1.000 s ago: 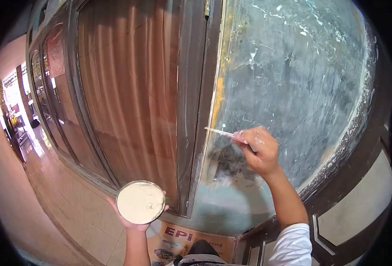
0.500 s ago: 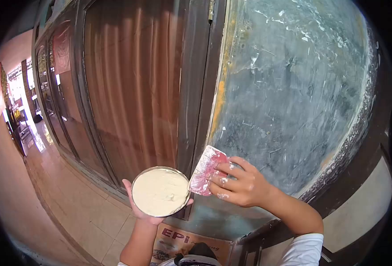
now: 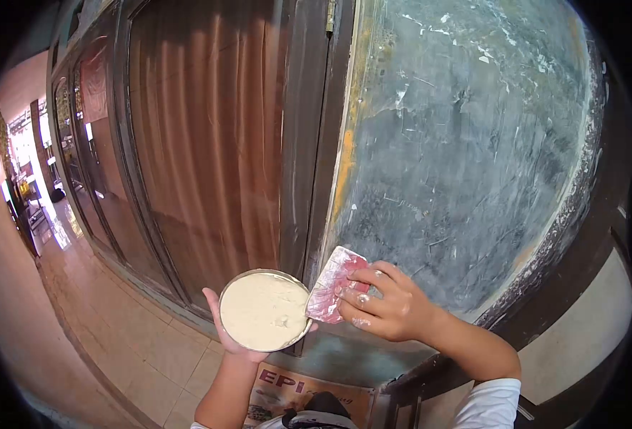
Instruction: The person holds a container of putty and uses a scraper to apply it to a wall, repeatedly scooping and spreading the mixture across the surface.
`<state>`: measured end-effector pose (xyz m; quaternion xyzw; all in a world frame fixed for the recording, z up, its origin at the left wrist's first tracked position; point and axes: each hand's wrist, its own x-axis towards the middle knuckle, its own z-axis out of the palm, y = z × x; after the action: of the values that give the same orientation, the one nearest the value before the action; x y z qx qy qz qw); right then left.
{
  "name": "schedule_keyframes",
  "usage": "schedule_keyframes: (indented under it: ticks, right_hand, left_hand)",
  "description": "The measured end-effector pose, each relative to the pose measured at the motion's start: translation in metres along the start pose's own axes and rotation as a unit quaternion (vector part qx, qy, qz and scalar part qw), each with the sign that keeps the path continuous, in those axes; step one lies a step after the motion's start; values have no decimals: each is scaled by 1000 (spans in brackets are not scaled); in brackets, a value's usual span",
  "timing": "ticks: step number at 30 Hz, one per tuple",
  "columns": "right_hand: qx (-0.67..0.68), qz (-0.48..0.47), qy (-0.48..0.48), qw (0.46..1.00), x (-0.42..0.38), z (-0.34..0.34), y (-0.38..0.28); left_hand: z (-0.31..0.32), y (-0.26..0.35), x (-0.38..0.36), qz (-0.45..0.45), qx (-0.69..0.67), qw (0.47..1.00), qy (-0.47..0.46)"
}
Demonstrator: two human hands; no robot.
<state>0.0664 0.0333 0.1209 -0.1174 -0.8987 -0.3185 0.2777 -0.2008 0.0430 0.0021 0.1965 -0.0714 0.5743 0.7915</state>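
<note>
My left hand [image 3: 239, 343] supports a round container of cream-coloured putty [image 3: 262, 309] from beneath, with the thumb up its left side and fingertips showing at the right rim. The putty is mostly smooth, with a small lump near its lower right. In my right hand [image 3: 384, 304] is a flat red putty scraper [image 3: 335, 284] smeared with white, gripped between fingers and thumb. One lower corner of the scraper is at the container's right rim; whether it touches cannot be made out. White smears mark my right fingers.
A grey-green wall [image 3: 459, 157] with white scratches and patches rises on the right. Beside it stands a dark wooden frame [image 3: 303, 143] with a curtained glass pane [image 3: 205, 143]. Below lie floor tiles [image 3: 144, 357] and a printed "EPI" sheet [image 3: 280, 382].
The container has shifted slightly right, and the scraper has dropped slightly beside its rim. The view has moved a little, so the wall and door sit further left.
</note>
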Motion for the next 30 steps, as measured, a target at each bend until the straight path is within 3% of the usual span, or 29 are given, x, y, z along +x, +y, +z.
schedule_keyframes:
  ticks: [10, 11, 18, 21, 22, 24, 28, 30]
  right_hand:
    - [-26, 28, -15, 999, -8, 8, 2]
    - [-30, 29, -15, 999, -9, 9, 2]
    - [-49, 81, -16, 995, -12, 16, 11]
    - [-64, 207, -44, 975, -9, 11, 23]
    - [-64, 206, -43, 976, -7, 11, 30]
    - [-98, 246, 22, 964, -10, 17, 47]
    - [45, 399, 4, 916, -39, 59, 68]
    - [45, 392, -3, 919, -51, 80, 70]
  left_hand:
    - [-9, -7, 9, -1, 41, 998, 37]
    - [-11, -7, 10, -21, 74, 997, 1]
    - [-20, -8, 12, -24, 15, 1000, 7]
    - [-25, -2, 10, -38, 13, 999, -21]
    - [-26, 0, 8, -37, 14, 999, -22]
    - [-27, 4, 4, -41, -56, 997, -42]
    - [-40, 17, -5, -13, 4, 999, -35]
    - [-44, 20, -9, -13, 9, 999, -28]
